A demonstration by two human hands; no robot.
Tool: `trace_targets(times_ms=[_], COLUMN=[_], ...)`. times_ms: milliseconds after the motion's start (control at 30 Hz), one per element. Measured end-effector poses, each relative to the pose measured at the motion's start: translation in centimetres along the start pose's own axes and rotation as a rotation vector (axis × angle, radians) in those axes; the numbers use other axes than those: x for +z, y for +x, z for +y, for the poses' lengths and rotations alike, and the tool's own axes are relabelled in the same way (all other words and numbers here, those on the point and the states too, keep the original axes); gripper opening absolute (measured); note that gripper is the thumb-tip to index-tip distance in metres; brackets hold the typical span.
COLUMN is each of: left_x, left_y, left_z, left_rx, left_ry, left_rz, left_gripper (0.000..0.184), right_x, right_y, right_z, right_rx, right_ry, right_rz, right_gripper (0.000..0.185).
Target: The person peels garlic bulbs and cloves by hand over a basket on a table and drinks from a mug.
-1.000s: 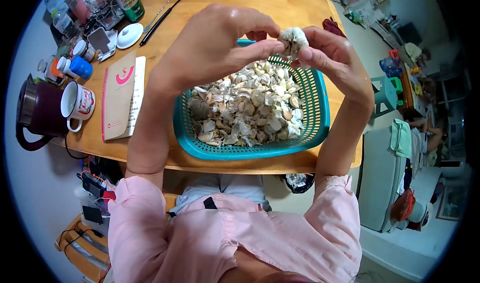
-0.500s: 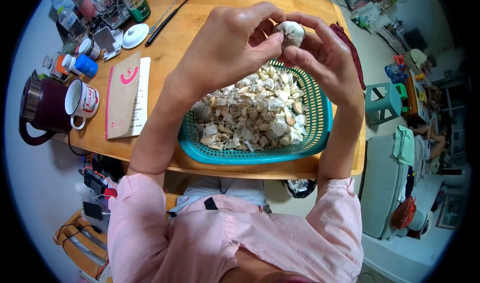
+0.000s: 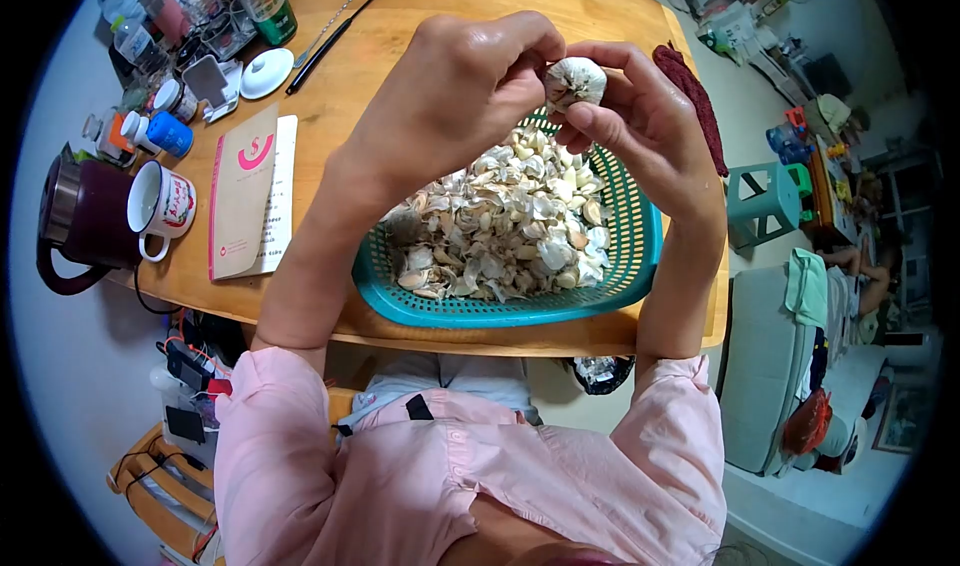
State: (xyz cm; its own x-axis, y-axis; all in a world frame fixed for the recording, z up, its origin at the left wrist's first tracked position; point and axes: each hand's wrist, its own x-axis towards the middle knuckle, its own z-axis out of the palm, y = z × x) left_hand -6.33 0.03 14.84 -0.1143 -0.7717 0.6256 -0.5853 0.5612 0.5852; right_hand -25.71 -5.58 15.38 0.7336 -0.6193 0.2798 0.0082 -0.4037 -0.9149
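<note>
A whitish garlic bulb (image 3: pixel 575 83) is held up above the far edge of a teal basket (image 3: pixel 480 318). The fingers and thumb of my right hand (image 3: pixel 655 116) are wrapped round its right side. My left hand (image 3: pixel 470 81) is pinched closed against the bulb's left side; whatever lies between those fingertips is hidden. Below both hands, the basket holds a heap of garlic cloves (image 3: pixel 510 226) and loose papery skins.
On the wooden table (image 3: pixel 400 51), a booklet (image 3: pixel 240 201), an enamel mug (image 3: pixel 163 209), a dark kettle (image 3: pixel 95 211), a white lid (image 3: pixel 267 73) and a black stick (image 3: pixel 330 51) lie left. A dark red cloth (image 3: pixel 695 101) is right.
The bulb has come slightly down and left and has turned in my fingers. My left fingers have closed into a tighter pinch. The view has shifted slightly, showing more of the red cloth.
</note>
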Motion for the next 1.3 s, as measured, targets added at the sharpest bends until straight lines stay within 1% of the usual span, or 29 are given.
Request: trace_targets(times_ms=[67,133,167,233,267,333,467,533,667,767,833,933,1067,1133,1167,1233,1300], left_x=[-0.3,-0.5,-0.5,-0.6,-0.5,-0.1,-0.5,-0.6,-0.6,-0.8,-0.7,-0.8,-1.1,-1.5,-1.3,-0.7,-0.9], left_y=[-0.1,-0.1,0.0,0.1,0.2,0.2,0.4,0.4,0.2,0.3,0.4,0.3,0.3,0.4,0.4,0.4,0.4], left_z=[0.4,0.2,0.1,0.1,0.0,-0.3,-0.3,-0.3,-0.3,-0.3,-1.2,-1.3,-0.7,-0.1,-0.1,-0.1,-0.3], left_rx=[-0.02,-0.128,-0.128,-0.168,-0.168,-0.223,-0.277,-0.339,-0.332,-0.371,-0.38,-0.378,-0.354,-0.316,-0.316,-0.298,-0.309], left_ry=[0.037,-0.138,-0.138,-0.315,-0.315,-0.402,-0.433,-0.597,-0.629,-0.612,-0.66,-0.678,-0.677,-0.619,-0.62,-0.582,-0.601], left_rz=[-0.033,-0.065,-0.063,-0.132,-0.132,-0.133,-0.205,-0.253,-0.275,-0.278,-0.281,-0.277,-0.285,-0.372,-0.372,-0.329,-0.35], left_gripper=[0.015,0.016,0.016,0.022,0.022,0.026,0.026,0.025,0.023,0.02,0.019,0.019,0.022,0.025,0.025,0.028,0.028], right_x=[-0.5,-1.1,-1.0,-1.0,-1.1,-1.1,-0.1,-0.4,-0.4,-0.4,-0.3,-0.6,-0.8,-0.7,-0.7,-0.6,-0.5], right_y=[0.1,0.2,0.2,0.1,0.1,0.1,0.2,0.3,0.1,0.1,0.0,0.1,-0.1,-0.3,-0.3,-0.2,-0.3], right_z=[0.3,0.6,0.7,0.8,0.8,0.8,0.5,0.8,0.7,0.5,0.5,0.5,0.5,0.5,0.5,0.6,0.6], right_rx=[-0.014,-0.033,-0.034,-0.023,-0.023,-0.035,-0.107,-0.123,-0.116,-0.093,-0.069,-0.03,-0.044,-0.096,-0.095,-0.198,-0.177], right_ry=[0.061,0.078,0.077,0.116,0.116,0.032,0.01,-0.047,-0.167,-0.101,-0.02,0.002,0.049,0.023,0.023,-0.209,-0.206], right_rz=[-0.007,-0.074,-0.075,-0.098,-0.098,-0.079,-0.002,0.007,0.005,-0.025,-0.053,-0.07,-0.101,-0.113,-0.113,-0.103,-0.106], right_gripper=[0.037,0.042,0.042,0.047,0.047,0.05,0.046,0.042,0.038,0.04,0.038,0.04,0.045,0.051,0.051,0.054,0.054])
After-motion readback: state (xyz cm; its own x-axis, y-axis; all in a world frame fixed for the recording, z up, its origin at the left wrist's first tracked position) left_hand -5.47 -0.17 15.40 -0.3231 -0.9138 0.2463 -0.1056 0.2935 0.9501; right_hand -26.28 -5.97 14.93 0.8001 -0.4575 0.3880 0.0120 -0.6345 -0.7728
